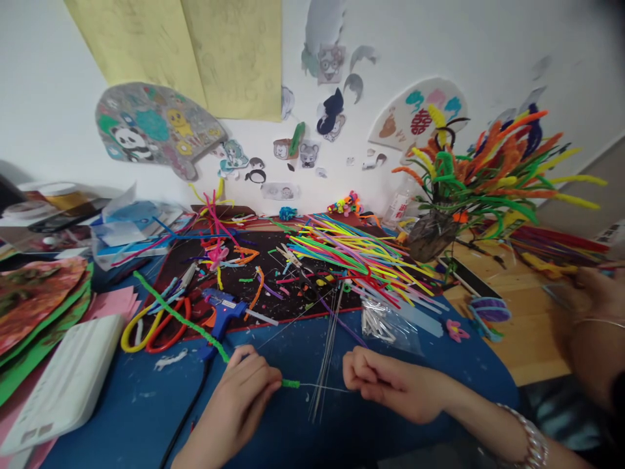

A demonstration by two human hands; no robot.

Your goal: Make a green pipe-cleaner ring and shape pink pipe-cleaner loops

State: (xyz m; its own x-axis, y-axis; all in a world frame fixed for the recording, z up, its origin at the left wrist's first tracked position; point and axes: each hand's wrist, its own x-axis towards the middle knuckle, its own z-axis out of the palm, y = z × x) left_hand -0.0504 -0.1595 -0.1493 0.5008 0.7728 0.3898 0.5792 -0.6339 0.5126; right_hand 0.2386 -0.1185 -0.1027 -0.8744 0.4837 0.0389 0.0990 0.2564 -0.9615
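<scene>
My left hand (247,391) is closed around a green pipe cleaner (183,318). One long end of it sticks out to the upper left, and a short fuzzy end shows to the right of my fingers. From that short end a thin bare wire (325,387) runs across to my right hand (390,384), whose curled fingers pinch its far end. Several straight thin wires (329,352) lie on the blue tabletop behind and under the stretched one. A blue hot glue gun (223,314) lies just beyond my left hand.
Colourful pipe cleaners (351,254) are heaped on a dark mat. Red-and-yellow-handled scissors (156,326), a white box-like device (66,384) and a bag of white sticks (383,322) lie around. A vase (430,234) holds fuzzy stems. Another person's arm (598,345) is at right.
</scene>
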